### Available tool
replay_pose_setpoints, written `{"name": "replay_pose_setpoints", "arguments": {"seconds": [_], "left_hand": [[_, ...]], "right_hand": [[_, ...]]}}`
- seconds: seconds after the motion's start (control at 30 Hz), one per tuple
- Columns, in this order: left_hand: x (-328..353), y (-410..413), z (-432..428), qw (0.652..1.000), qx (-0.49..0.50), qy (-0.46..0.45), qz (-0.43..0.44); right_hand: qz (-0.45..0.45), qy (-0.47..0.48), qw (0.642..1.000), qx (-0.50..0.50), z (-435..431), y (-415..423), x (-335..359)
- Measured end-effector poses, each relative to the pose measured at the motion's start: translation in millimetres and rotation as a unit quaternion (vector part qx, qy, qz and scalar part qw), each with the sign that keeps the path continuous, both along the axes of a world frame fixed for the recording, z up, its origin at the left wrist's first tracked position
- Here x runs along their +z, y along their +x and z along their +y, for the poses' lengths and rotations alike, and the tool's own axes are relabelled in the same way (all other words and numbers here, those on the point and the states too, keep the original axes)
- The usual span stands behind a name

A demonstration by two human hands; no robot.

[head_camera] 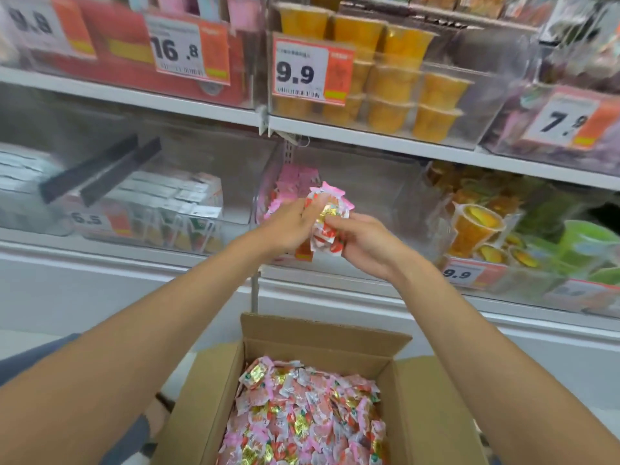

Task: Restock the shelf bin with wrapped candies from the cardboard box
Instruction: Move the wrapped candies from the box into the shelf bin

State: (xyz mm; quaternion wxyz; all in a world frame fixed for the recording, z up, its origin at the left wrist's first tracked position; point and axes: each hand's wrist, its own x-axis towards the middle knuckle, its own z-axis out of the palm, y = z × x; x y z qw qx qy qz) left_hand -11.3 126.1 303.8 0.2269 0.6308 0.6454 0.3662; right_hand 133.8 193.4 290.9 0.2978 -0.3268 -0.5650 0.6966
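Wrapped candies point(327, 218) are clamped between left hand point(288, 226) and right hand point(364, 243), arms outstretched toward the bin point(385, 196)

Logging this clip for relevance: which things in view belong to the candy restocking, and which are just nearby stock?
Part of the job:
left hand
right hand
held candies
bin
box
box candies

Just nearby:
fruit cups
cartons
price tags
green cups

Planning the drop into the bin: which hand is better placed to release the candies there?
Left, probably: the left hand sits nearer the clear bin with pink candies; the right hand supports the bunch from below.
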Motion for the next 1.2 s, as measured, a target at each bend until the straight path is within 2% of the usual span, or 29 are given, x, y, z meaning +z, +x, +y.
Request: {"name": "replay_pose_setpoints", "arguments": {"seconds": [0.13,0.2,0.3,0.43,0.5,0.6,0.93,1.2], "left_hand": [[-3,-37,30,0.979,0.129,0.046,0.148],[-11,-55,41,0.955,0.180,0.096,0.216],[-23,-72,54,0.919,0.187,0.189,0.291],[-34,-83,61,0.912,0.181,0.259,0.260],[-37,-85,62,0.910,0.168,0.282,0.254],[-38,-86,63,0.907,0.166,0.293,0.254],[-40,-84,61,0.903,0.170,0.292,0.264],[-40,-84,61,0.903,0.164,0.300,0.260]], "right_hand": [[-0.035,-0.014,0.997,-0.066,54,-4,4],[-0.104,0.021,0.992,-0.062,82,-10,0],[-0.215,0.059,0.974,-0.033,111,-34,-20],[-0.296,0.099,0.950,0.034,135,-63,-53],[-0.319,0.153,0.933,0.070,138,-70,-58],[-0.365,0.257,0.888,0.112,140,-72,-61],[-0.296,0.142,0.936,0.127,139,-80,-62],[-0.313,0.186,0.925,0.113,143,-76,-63]]}}
